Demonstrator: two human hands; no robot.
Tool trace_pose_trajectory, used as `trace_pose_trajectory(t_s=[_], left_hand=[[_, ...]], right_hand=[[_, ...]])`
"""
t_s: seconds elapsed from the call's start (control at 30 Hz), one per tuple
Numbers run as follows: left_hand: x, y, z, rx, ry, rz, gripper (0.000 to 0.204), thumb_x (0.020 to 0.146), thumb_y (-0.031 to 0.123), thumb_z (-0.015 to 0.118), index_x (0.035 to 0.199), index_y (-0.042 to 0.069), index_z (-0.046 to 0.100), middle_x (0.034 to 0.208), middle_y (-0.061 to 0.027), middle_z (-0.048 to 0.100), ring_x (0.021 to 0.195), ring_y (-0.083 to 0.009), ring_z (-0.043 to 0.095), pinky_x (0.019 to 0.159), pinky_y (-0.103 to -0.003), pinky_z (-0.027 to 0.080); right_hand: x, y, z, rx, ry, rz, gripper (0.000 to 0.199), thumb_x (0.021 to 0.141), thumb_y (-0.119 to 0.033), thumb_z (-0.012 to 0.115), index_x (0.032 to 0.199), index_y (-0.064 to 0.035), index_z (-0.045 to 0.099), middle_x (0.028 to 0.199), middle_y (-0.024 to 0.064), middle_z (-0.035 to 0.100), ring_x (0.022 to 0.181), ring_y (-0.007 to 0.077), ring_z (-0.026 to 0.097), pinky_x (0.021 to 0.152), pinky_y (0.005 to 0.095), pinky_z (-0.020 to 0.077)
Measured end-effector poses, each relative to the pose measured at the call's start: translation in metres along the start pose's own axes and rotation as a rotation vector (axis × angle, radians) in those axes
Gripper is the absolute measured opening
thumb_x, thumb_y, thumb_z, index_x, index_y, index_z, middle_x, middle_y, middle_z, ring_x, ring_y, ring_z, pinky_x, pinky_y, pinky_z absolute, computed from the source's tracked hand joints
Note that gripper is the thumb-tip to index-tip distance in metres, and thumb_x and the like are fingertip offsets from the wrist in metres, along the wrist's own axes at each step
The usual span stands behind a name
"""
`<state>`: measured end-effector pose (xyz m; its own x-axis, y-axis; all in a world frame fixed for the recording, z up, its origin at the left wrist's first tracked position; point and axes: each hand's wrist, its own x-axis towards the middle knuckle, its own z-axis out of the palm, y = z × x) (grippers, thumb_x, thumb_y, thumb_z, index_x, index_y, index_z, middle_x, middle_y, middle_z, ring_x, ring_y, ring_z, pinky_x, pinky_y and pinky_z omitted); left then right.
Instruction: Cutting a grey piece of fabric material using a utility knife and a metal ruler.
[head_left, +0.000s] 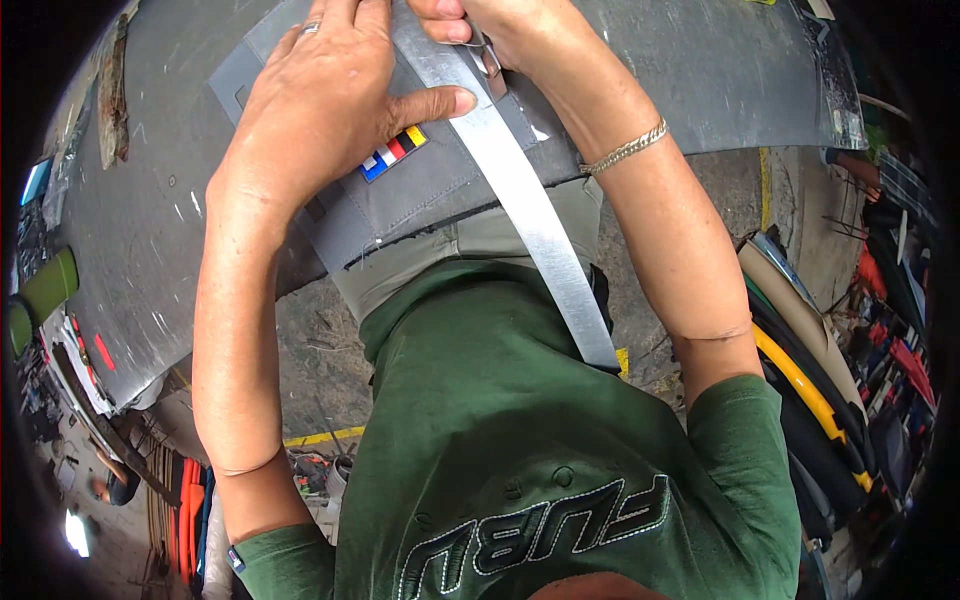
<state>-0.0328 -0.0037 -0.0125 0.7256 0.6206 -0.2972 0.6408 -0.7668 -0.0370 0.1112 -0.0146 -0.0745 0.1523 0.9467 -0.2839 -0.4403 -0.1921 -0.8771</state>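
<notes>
A long metal ruler [530, 205] lies slantwise over a grey stitched fabric piece [440, 190], its near end sticking out past the table edge toward my shirt. My left hand [330, 90] rests flat with its fingers stretched forward, partly cut off by the top of the view. Its thumb presses on the ruler. Just beside that thumb, a small multicoloured patch [394, 153] shows on the fabric. At the ruler's right edge, my right hand [500, 25] is closed around a small shiny metal tool [490, 68], mostly hidden by the fingers; its kind is unclear.
The dark grey table [140, 240] curves across in front of me. A worn strip [113, 95] lies at its far left. Rolled sheets [800, 310] in beige, yellow and black stand at the right. A green roll [45, 290] is at the left; another person [115, 480] appears at lower left.
</notes>
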Motion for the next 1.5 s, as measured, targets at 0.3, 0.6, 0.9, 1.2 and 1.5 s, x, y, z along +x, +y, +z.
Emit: trace_pose_trajectory(t_s=[0.3, 0.6, 0.9, 1.2, 1.5], left_hand=[[0.002, 0.003, -0.005, -0.010, -0.029, -0.011, 0.110, 0.085, 0.064, 0.073, 0.147, -0.019, 0.036, 0.153, -0.0359, 0.041, 0.144, -0.0443, 0.042, 0.119, -0.044, 0.038], [0.000, 0.003, -0.003, -0.064, 0.007, -0.031, 0.109, 0.085, 0.065, 0.071, 0.145, -0.019, 0.038, 0.150, -0.0365, 0.043, 0.142, -0.0453, 0.045, 0.117, -0.045, 0.040], [0.000, 0.003, -0.004, -0.062, 0.020, -0.011, 0.109, 0.084, 0.063, 0.073, 0.147, -0.018, 0.037, 0.149, -0.0365, 0.044, 0.141, -0.0455, 0.046, 0.116, -0.046, 0.041], [0.000, 0.007, -0.006, -0.045, -0.010, -0.053, 0.108, 0.083, 0.063, 0.075, 0.146, -0.016, 0.038, 0.148, -0.0358, 0.045, 0.142, -0.0456, 0.045, 0.117, -0.046, 0.041], [-0.004, -0.005, 0.020, -0.135, 0.155, 0.012, 0.105, 0.085, 0.061, 0.073, 0.148, -0.016, 0.036, 0.150, -0.0342, 0.044, 0.140, -0.0452, 0.047, 0.117, -0.046, 0.040]], right_hand=[[-0.008, -0.008, 0.014, -0.227, 0.283, -0.001, 0.053, 0.110, -0.052, 0.039, 0.105, -0.0012, 0.056, 0.054, -0.0001, 0.042, 0.037, 0.0108, 0.036, 0.035, 0.0282, 0.0298], [-0.005, 0.002, 0.000, -0.020, 0.007, -0.116, 0.053, 0.109, -0.051, 0.039, 0.107, -0.0014, 0.057, 0.055, -0.0007, 0.043, 0.037, 0.0107, 0.037, 0.035, 0.0277, 0.0309], [-0.011, 0.002, 0.001, -0.224, -0.027, -0.382, 0.049, 0.110, -0.045, 0.040, 0.110, 0.0004, 0.057, 0.062, 0.0007, 0.047, 0.040, 0.0097, 0.041, 0.037, 0.0269, 0.0335], [-0.009, 0.005, 0.004, -0.066, -0.020, -0.324, 0.050, 0.111, -0.046, 0.042, 0.110, 0.0014, 0.057, 0.062, 0.0014, 0.048, 0.040, 0.0102, 0.041, 0.037, 0.0274, 0.0332], [-0.009, -0.010, 0.018, -0.150, -0.012, -0.324, 0.049, 0.110, -0.045, 0.042, 0.111, 0.0020, 0.058, 0.064, 0.0022, 0.050, 0.040, 0.0107, 0.043, 0.037, 0.0280, 0.0344]])
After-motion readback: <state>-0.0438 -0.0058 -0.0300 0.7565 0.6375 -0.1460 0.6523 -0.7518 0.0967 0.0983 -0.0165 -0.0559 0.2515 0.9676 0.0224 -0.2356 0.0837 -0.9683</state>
